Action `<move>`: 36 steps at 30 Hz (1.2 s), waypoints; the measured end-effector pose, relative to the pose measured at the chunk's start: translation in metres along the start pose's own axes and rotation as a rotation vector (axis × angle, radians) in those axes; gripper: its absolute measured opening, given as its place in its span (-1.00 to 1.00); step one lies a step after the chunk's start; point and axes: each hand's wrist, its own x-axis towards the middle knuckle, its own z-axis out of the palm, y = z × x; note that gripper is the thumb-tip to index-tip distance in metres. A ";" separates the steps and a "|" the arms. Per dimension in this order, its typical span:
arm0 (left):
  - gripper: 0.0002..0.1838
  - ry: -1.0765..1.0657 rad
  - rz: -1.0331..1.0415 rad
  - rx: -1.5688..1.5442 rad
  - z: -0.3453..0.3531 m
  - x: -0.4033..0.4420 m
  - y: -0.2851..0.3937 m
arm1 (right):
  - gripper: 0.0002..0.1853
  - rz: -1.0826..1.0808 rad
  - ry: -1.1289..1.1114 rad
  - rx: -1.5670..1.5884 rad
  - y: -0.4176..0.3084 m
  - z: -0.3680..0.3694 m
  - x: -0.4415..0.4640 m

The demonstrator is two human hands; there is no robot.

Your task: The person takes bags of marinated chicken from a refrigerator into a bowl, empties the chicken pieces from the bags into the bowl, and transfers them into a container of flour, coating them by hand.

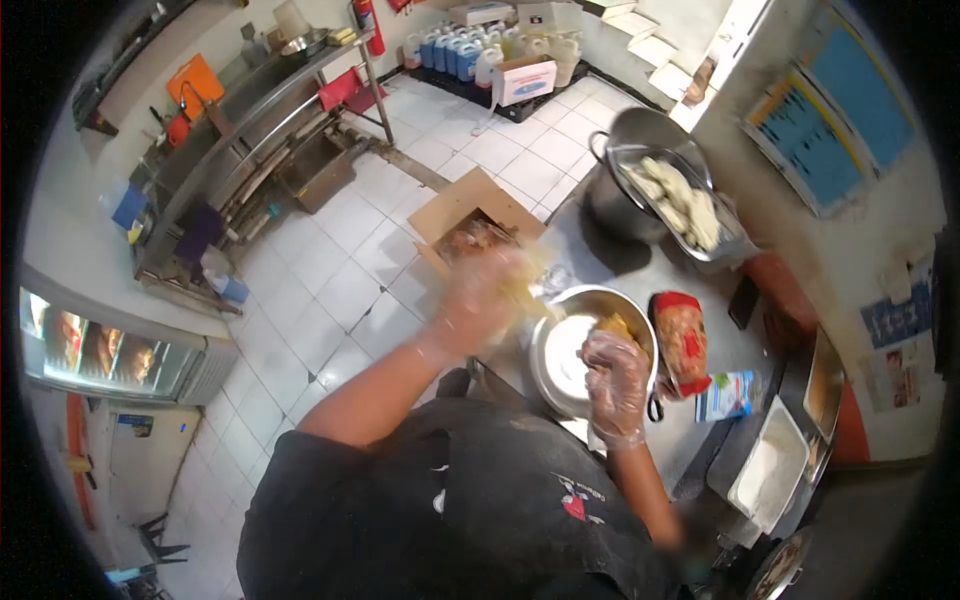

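My left hand [485, 295], in a clear plastic glove, is raised beside a cardboard box [515, 210] and smeared by motion. A pale yellowish blur surrounds its fingers; whether they hold anything is unclear. Inside the box is something reddish-brown in clear plastic [470, 238]. Over the near right part of a round metal pot [543, 375] is my right hand [615, 380], also gloved. Its fingers are curled, and a yellow-brown piece of food [616, 325] shows at their tips. The pot has a pale, bright inside and stands on the metal table [565, 235].
Right of the pot lie a red-ended packet [682, 340], a blue-and-white packet [725, 397] and a dark phone [743, 302]. Behind stands a large stockpot [612, 200] beside a tray of pale pieces [735, 250]. A white-filled metal pan [790, 440] sits at right.
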 end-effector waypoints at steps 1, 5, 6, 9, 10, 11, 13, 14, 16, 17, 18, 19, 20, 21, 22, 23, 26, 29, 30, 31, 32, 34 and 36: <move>-0.47 0.152 0.006 0.151 -0.040 0.011 -0.029 | -0.66 0.062 0.022 0.007 0.001 0.009 0.007; -0.50 0.327 -0.558 0.607 -0.140 0.042 -0.133 | -0.66 0.248 0.077 -0.152 0.019 0.028 0.011; -0.52 0.280 -0.667 0.671 -0.151 0.040 -0.184 | -0.66 0.317 0.081 -0.183 0.019 0.030 0.010; -0.44 0.193 -0.704 0.780 -0.155 0.043 -0.302 | -0.70 0.556 0.151 -0.191 0.008 0.034 -0.007; -0.39 0.177 -0.669 0.799 -0.150 0.051 -0.316 | -0.70 0.625 0.173 -0.194 0.004 0.032 -0.015; -0.38 0.125 -0.682 0.778 -0.148 0.059 -0.330 | -0.70 0.695 0.196 -0.195 -0.001 0.030 -0.025; -0.33 0.026 -0.713 0.738 -0.139 0.086 -0.341 | -0.70 0.771 0.246 -0.231 -0.008 0.025 -0.045; -0.29 0.030 -0.747 0.778 -0.133 0.096 -0.359 | -0.70 0.782 0.254 -0.275 -0.013 0.022 -0.051; -0.21 0.048 -0.810 0.861 -0.122 0.109 -0.397 | -0.72 0.771 0.229 -0.411 -0.029 0.020 -0.048; -0.19 0.027 -0.835 0.832 -0.119 0.114 -0.404 | -0.73 0.766 0.184 -0.501 -0.037 0.018 -0.041; -0.16 -0.003 -0.856 0.803 -0.114 0.123 -0.398 | -0.74 0.766 0.145 -0.593 -0.045 0.015 -0.034; -0.13 -0.044 -0.870 0.774 -0.106 0.135 -0.389 | -0.74 0.774 0.115 -0.688 -0.051 0.012 -0.033; -0.12 -0.090 -0.773 0.731 -0.101 0.140 -0.379 | -0.71 0.838 0.150 -0.747 -0.047 0.005 -0.045; -0.11 -0.140 -0.673 0.681 -0.096 0.140 -0.367 | -0.70 0.858 0.150 -0.794 -0.051 0.002 -0.040; -0.14 -0.139 -0.593 0.570 -0.088 0.140 -0.360 | -0.69 0.881 0.149 -0.839 -0.054 -0.004 -0.035; -0.17 -0.134 -0.521 0.458 -0.078 0.138 -0.349 | -0.68 0.892 0.187 -0.869 -0.046 -0.015 -0.046; -0.26 -0.078 -0.441 -0.014 -0.034 0.132 -0.245 | -0.62 1.030 0.419 -0.803 -0.006 -0.052 -0.073; -0.26 -0.312 -0.280 0.014 -0.002 0.121 -0.170 | -0.55 1.101 0.602 -0.870 0.042 -0.093 -0.085; -0.25 -0.442 -0.174 0.155 0.006 0.121 -0.142 | -0.52 1.102 0.653 -0.867 0.059 -0.107 -0.086; -0.24 -0.562 -0.066 0.299 0.018 0.119 -0.119 | -0.51 1.166 0.767 -0.694 0.090 -0.128 -0.094; -0.24 -0.592 -0.044 0.361 0.035 0.113 -0.099 | -0.49 1.222 0.868 -0.512 0.130 -0.151 -0.107; -0.24 -0.645 -0.003 0.493 0.067 0.101 -0.069 | -0.54 1.222 0.965 -0.172 0.138 -0.163 -0.090; -0.17 -0.680 -0.017 0.691 0.090 0.082 -0.079 | -0.68 1.124 0.952 0.128 0.130 -0.163 -0.058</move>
